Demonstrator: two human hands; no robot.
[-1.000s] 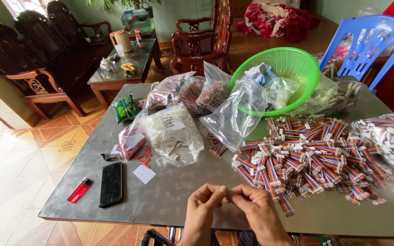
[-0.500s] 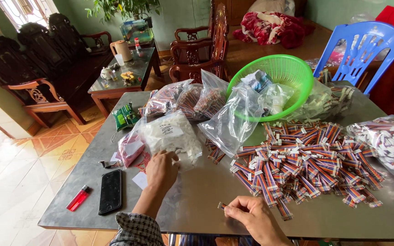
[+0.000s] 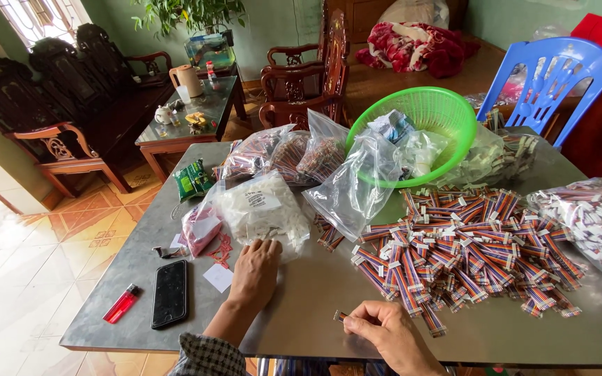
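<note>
My left hand (image 3: pixel 254 270) reaches forward with fingers spread and touches the lower edge of a clear bag of small white parts (image 3: pixel 263 209); it holds nothing. My right hand (image 3: pixel 383 329) rests near the table's front edge, pinching a small striped ribbon-cable piece (image 3: pixel 341 316) between thumb and fingers. To its upper right lies a big heap of the same multicoloured cable pieces (image 3: pixel 465 251) on the grey table (image 3: pixel 315 306).
A green plastic basket (image 3: pixel 423 115) with bags, several clear bags (image 3: pixel 353 184) and another bag of pieces (image 3: pixel 593 223) crowd the table. A black phone (image 3: pixel 170 294), red lighter (image 3: pixel 120 303) and white paper slip (image 3: pixel 218 277) lie at the left. A blue chair (image 3: pixel 555 76) stands behind.
My hands were together at the front edge; the left one moved away to the white-parts bag and settled on it. The right hand stays low with the cable piece.
</note>
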